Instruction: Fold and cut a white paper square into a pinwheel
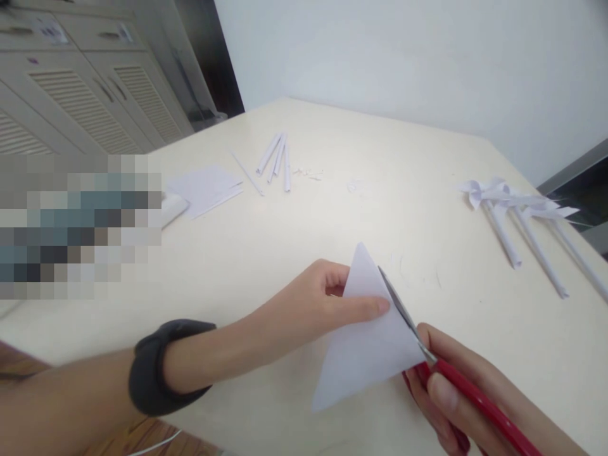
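A white paper (368, 354) folded into a triangle is held above the table, its tip pointing away from me. My left hand (327, 297) pinches it, with the thumb on top and the other fingers behind. Red-handled scissors (475, 399) are gripped in my right hand (451, 386). Their blades lie along the paper's right edge, near my left thumb; whether they bite into the paper I cannot tell. Thin paper slivers (401, 266) lie on the table just beyond the scissors' tip.
Several rolled paper tubes (278, 161) and a stack of paper sheets (206, 187) lie at the far left. Paper pinwheels (503, 202) on paper sticks rest along the right side. A white wall (418, 63) rises behind the table (380, 142). Louvred cabinets (90, 88) stand at left.
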`<state>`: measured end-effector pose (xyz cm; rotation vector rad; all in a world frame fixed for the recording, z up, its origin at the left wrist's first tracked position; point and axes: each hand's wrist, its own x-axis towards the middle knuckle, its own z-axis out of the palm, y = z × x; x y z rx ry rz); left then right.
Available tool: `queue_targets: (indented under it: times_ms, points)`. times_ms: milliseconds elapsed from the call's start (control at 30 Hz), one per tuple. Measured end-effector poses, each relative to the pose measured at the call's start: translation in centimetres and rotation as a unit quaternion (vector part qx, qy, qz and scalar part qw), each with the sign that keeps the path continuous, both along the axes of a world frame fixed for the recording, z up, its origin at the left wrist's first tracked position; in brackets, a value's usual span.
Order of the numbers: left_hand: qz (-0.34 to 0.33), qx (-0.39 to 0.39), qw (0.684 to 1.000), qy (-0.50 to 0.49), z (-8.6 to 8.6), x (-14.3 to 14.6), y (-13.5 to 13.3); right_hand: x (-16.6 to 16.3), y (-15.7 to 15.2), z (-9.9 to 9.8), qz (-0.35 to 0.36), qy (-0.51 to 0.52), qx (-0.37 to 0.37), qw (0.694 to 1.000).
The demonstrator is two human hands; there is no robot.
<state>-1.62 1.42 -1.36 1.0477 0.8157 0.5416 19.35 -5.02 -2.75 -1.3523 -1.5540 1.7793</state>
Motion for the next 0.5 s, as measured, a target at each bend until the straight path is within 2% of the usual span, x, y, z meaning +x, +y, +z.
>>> queue_targets:
  times_ms: [333, 500]
  points:
    - [0.042, 0.03, 0.999, -0.002, -0.1, 0.5, -0.4, -0.6, -0.6, 1.9, -0.02, 0.03, -0.031, 0.999]
    - [0.049, 0.034, 0.998, 0.01, 0.0, 0.6, -0.6, -0.4, -0.6, 1.9, -0.01, 0.071, -0.029, 0.997]
